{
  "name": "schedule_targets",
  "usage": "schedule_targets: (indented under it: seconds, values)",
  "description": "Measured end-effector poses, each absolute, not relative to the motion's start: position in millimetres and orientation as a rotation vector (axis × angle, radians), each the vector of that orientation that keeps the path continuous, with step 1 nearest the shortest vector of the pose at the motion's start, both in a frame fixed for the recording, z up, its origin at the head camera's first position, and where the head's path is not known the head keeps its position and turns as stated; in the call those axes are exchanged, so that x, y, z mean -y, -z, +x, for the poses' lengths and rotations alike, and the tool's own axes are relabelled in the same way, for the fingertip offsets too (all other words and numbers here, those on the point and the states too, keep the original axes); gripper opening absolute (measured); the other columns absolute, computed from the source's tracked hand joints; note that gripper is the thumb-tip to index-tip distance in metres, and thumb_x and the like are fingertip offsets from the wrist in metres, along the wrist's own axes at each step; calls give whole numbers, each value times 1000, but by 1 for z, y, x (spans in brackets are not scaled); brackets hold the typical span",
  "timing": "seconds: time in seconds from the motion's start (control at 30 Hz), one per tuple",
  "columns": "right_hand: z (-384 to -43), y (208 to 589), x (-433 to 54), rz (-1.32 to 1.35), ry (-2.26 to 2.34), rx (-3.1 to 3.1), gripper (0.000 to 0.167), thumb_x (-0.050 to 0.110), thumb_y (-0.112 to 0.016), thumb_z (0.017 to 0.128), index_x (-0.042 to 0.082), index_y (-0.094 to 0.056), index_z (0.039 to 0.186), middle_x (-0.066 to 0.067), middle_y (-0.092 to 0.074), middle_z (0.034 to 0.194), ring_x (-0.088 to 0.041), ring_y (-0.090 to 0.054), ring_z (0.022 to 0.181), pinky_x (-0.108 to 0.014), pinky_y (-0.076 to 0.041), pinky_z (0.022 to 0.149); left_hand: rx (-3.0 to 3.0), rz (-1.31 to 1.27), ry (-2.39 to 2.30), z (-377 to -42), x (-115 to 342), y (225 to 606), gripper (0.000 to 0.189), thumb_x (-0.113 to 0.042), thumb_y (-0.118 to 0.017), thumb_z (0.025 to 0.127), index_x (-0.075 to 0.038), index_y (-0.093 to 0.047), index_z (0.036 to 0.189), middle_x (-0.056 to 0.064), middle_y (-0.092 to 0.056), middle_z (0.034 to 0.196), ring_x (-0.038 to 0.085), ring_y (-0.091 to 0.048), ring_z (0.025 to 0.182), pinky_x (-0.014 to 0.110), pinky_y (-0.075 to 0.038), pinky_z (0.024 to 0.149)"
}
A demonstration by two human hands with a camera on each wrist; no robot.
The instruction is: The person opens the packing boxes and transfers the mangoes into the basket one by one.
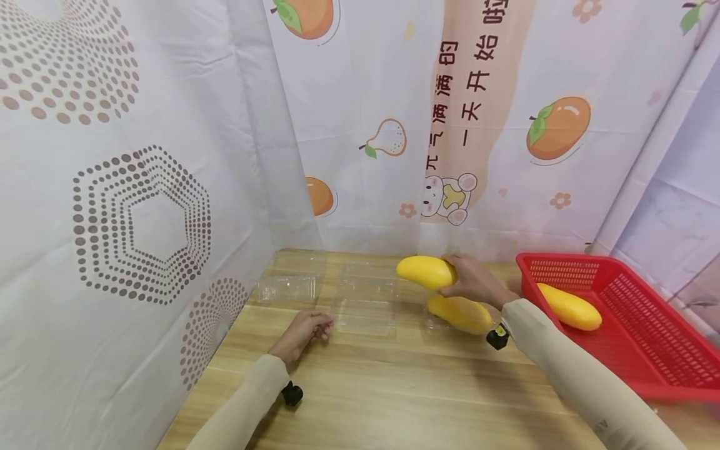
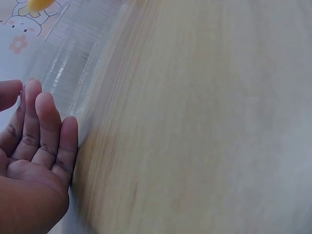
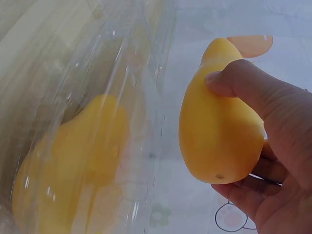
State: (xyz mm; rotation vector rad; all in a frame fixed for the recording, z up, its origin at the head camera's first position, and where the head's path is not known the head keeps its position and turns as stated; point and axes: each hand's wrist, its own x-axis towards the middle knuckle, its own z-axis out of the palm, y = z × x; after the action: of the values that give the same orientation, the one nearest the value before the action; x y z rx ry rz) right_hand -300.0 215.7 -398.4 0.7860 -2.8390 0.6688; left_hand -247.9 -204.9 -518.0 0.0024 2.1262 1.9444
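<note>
My right hand grips a yellow mango, thumb on one side and fingers underneath, as the right wrist view shows. A second mango lies in a clear plastic box at the right, seen through its wall. My left hand is low at the left front corner of the middle clear plastic box. In the left wrist view, its thumb and index finger pinch the edge of that box, while the other fingers extend loosely beside it.
Another clear plastic box sits at the back left of the wooden table. On the right stands a red basket holding one more mango. Printed curtains close off the back and left sides.
</note>
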Motion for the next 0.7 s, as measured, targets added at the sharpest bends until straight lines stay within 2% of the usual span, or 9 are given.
schedule_targets:
  seconds: [0.23, 0.5, 0.7]
  values:
    - [-302, 397, -230, 731, -655, 2860, 73, 31, -92, 76, -1, -61, 133, -9, -67, 110, -26, -58, 91, -44, -53, 83, -2131, 3, -1943, -250, 205, 520, 28, -15, -61, 103, 11, -68, 110, 8, -66, 85, 14, -61, 74, 26, -54, 70]
    - [-299, 393, -246, 676, -680, 2873, 76, 30, -92, 76, -1, -59, 137, -12, -67, 115, -28, -58, 95, -48, -53, 87, -2128, 9, -1944, -248, 204, 519, 28, -14, -61, 103, 12, -67, 110, 7, -66, 84, 14, -61, 74, 26, -54, 68]
    - [-298, 389, -259, 625, -662, 2864, 75, 30, -92, 77, -2, -59, 135, -13, -67, 113, -28, -58, 92, -44, -52, 84, -2125, 11, -1944, -248, 203, 519, 27, -13, -61, 103, 12, -67, 110, 8, -66, 85, 15, -60, 73, 26, -54, 68]
